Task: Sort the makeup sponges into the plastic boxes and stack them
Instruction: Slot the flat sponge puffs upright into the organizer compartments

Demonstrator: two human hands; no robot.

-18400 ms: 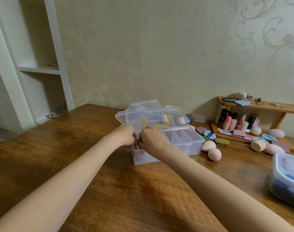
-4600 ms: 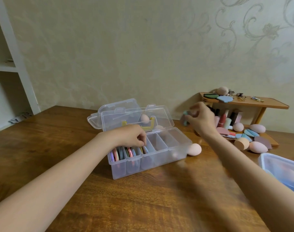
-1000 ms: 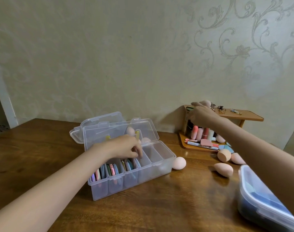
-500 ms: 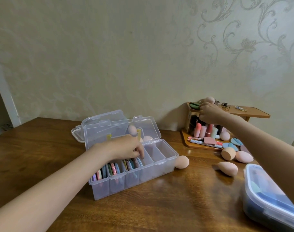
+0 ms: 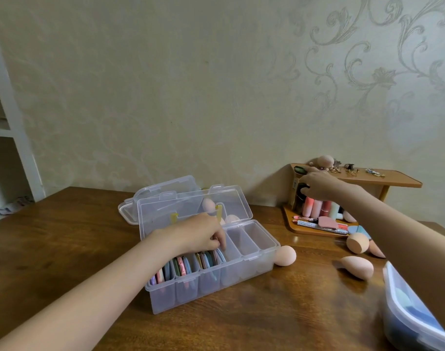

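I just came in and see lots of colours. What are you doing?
A person is sorting makeup sponges. The left hand rests its fingers on flat coloured sponges standing in the clear plastic compartment box. The right hand reaches to the small wooden shelf. Peach egg-shaped sponges still lie on the table.

- looks like a room in a home, probably a bedroom or dressing corner
- wallpaper [image 5: 343, 72] with a pale floral scroll pattern
- wooden table [image 5: 64, 236] pushed against the wall
- small wooden shelf [image 5: 393, 177] holding makeup tubes [image 5: 317, 207] and jewellery bits
- white built-in shelving [image 5: 11, 122] at the left edge
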